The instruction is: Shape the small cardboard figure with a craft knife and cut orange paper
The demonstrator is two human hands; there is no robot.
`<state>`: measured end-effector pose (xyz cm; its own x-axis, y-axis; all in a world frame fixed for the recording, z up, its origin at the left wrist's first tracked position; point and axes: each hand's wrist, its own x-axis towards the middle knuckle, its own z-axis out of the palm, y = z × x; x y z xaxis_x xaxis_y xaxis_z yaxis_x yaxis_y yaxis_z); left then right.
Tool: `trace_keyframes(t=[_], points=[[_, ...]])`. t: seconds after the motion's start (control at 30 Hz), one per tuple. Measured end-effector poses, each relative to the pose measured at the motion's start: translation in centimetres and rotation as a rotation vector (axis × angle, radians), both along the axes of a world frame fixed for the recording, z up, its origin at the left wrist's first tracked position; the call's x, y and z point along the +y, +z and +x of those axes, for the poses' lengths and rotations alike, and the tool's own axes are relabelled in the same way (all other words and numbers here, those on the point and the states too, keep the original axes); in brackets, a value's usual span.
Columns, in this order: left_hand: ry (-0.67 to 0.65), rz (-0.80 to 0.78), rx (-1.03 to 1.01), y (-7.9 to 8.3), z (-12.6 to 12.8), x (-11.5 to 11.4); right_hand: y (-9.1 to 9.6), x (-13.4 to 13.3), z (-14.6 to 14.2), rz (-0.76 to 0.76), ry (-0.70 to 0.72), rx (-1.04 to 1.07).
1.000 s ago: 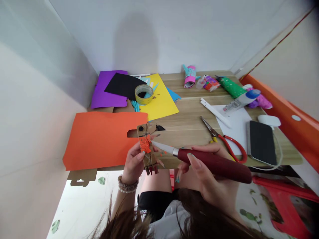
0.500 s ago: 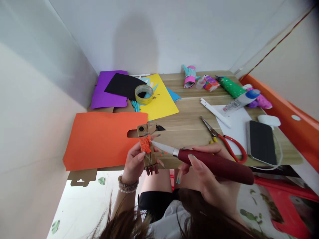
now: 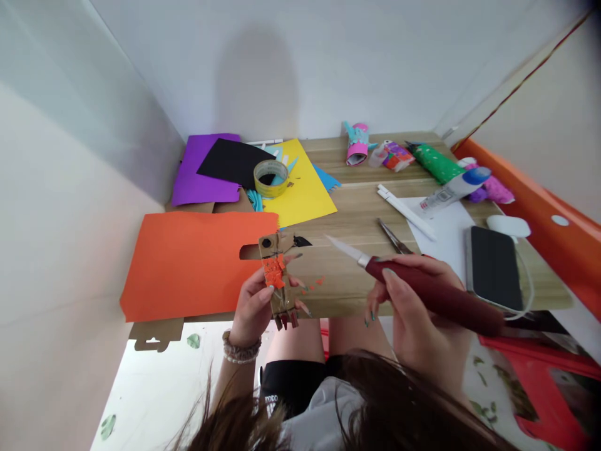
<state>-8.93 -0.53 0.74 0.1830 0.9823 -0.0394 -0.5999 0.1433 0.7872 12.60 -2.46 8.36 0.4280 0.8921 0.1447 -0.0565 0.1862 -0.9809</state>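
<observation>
My left hand [image 3: 253,307] grips a small brown cardboard figure [image 3: 277,275] with an orange patch on its middle, holding it upright over the near edge of the wooden table [image 3: 352,219]. My right hand [image 3: 417,307] is closed round the dark red handle of a craft knife [image 3: 422,288]. Its blade points left and up, well apart from the figure. Small orange scraps [image 3: 314,285] lie on the table between the two hands.
An orange paper sheet [image 3: 188,263] lies at the left, with purple, black and yellow sheets and a tape roll [image 3: 271,177] behind it. Red scissors [image 3: 397,241], white sticks, a glue tube [image 3: 451,191], a phone [image 3: 493,266] and paper-roll crafts sit at the right.
My right hand has drawn the knife away from the figure, to the right and upward. The left hand and figure have stayed still.
</observation>
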Motion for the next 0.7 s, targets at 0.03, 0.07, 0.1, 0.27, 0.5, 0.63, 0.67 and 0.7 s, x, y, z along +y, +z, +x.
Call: trace_keyframes(t=[0.03, 0.07, 0.1, 0.27, 0.5, 0.63, 0.67, 0.7], points=[[0.001, -0.004, 0.001, 0.0, 0.0, 0.0, -0.4, 0.2, 0.5, -0.041, 0.002, -0.026], [-0.004, -0.009, 0.0, 0.0, 0.0, 0.0, -0.7, 0.2, 1.0, -0.089, 0.012, -0.052], [-0.012, -0.015, -0.005, 0.0, 0.0, 0.0, -1.0, 0.2, 1.4, -0.133, 0.02, -0.074], [-0.035, -0.025, -0.045, 0.3, 0.0, -0.1, -2.5, -0.6, 2.2, -0.214, -0.005, -0.3], [-0.024, -0.019, -0.028, 0.3, 0.0, -0.1, -3.1, -0.2, 1.1, -0.157, -0.029, -0.459], [-0.026, -0.03, -0.006, 0.3, 0.0, -0.1, -2.8, 0.0, 0.7, -0.19, -0.02, -0.496], [-0.029, -0.026, -0.006, 0.3, 0.0, -0.1, -2.7, -0.1, 0.7, -0.19, -0.02, -0.509], [-0.033, -0.02, -0.005, 0.2, 0.0, -0.1, -2.7, -0.2, 0.6, -0.188, -0.02, -0.525]])
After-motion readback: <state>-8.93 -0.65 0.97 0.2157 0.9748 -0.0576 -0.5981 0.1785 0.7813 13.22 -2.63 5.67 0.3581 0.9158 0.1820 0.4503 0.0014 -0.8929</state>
